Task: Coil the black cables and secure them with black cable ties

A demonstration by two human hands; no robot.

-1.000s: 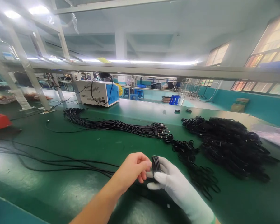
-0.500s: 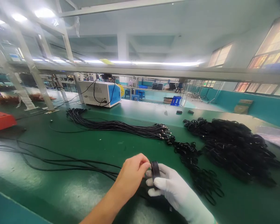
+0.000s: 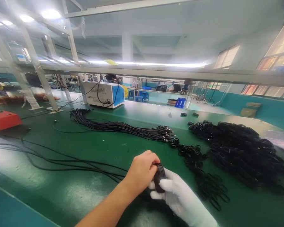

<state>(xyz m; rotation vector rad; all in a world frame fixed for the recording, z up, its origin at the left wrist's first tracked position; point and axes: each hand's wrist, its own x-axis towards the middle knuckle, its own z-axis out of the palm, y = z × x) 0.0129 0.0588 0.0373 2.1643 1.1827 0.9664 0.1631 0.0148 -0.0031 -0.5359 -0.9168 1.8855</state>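
A black cable wound into a small coil is gripped in my right hand, which wears a white glove. The thumb presses on the coil's near side and the fingers wrap behind it. My bare left hand is closed at the coil's upper left edge, its fingertips pinched against the windings. Loose black cables run in from the left and pass behind my left wrist. Beyond my hands lies a long bundle of straight black cables, with metal connectors at its right end.
A big heap of coiled black cables lies at the right, with a smaller trail of black loops beside it. A white and blue machine stands at the back; a red box is far left on the green table.
My left hand has moved slightly right and up, its fingers now over the coil's top edge. The coil has turned a little in my right hand. The view has shifted slightly.
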